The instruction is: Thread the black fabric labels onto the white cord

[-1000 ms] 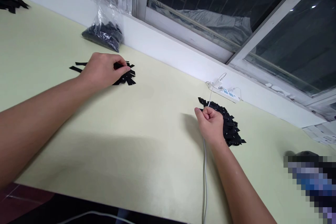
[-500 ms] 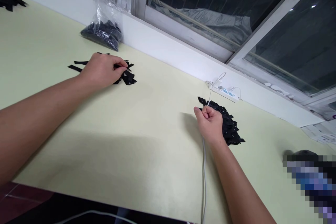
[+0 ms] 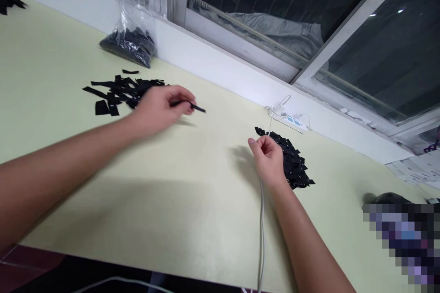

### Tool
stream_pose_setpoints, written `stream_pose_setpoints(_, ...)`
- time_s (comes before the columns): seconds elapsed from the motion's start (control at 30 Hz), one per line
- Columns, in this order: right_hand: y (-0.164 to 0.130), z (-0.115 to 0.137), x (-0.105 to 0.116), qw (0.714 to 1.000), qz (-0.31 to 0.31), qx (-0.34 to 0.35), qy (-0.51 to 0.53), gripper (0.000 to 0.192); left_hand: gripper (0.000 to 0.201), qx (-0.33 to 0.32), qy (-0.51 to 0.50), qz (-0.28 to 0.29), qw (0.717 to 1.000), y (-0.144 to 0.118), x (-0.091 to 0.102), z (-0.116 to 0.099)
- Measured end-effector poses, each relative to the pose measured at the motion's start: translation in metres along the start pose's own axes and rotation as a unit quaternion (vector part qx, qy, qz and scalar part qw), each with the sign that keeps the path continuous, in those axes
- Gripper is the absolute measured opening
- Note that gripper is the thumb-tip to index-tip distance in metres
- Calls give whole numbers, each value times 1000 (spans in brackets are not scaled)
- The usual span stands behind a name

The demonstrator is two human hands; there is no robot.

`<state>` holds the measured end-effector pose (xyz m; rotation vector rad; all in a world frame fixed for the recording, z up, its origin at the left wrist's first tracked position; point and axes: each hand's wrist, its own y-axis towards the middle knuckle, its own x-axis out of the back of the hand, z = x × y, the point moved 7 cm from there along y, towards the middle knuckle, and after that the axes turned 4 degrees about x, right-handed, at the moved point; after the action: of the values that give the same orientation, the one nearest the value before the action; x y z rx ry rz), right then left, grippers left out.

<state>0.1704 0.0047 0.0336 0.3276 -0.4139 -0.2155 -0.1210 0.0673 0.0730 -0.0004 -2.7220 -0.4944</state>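
Note:
My left hand (image 3: 161, 107) pinches one black strip (image 3: 196, 107) between thumb and fingers, lifted just above the pale yellow table (image 3: 192, 201), to the right of a scattered pile of black strips (image 3: 118, 91). My right hand (image 3: 266, 158) rests at the left edge of a second, denser heap of black pieces (image 3: 292, 162). Its fingers are loosely curled, and a white cable (image 3: 261, 219) runs under the wrist and past the fingers; I cannot tell whether it grips the cable.
A clear plastic bag of black parts (image 3: 132, 41) leans against the white window ledge. A white power strip (image 3: 292, 121) lies by the wall behind the right heap. More black pieces (image 3: 8, 2) sit far left. A blurred patch (image 3: 402, 233) covers the lower right.
My left hand drew away from the left pile toward the right, carrying one black strip, leaving the pile uncovered. My right fist loosened a little.

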Motion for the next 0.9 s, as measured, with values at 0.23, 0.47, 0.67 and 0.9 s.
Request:
stream_pose_setpoints(0.23, 0, -6, -15, 986, 59, -54, 147, 39, 6, -79, -42, 181, 979, -15, -126, -48)
stream_pose_setpoints(0.47, 6, -20, -6, 982, 54, -113, 139, 41, 6, -42, -205, 176, 962, -12, -158, -26)
stream_pose_setpoints(0.67, 4, -20, -6, 981, 82, -145, 98, 40, 12, -20, -233, 187, 954, -13, -159, -16)
stream_pose_setpoints(0.9, 2, -21, 2, 992, 58, -109, 9, 36, 14, 14, -206, 189, 960, -9, -164, -7)
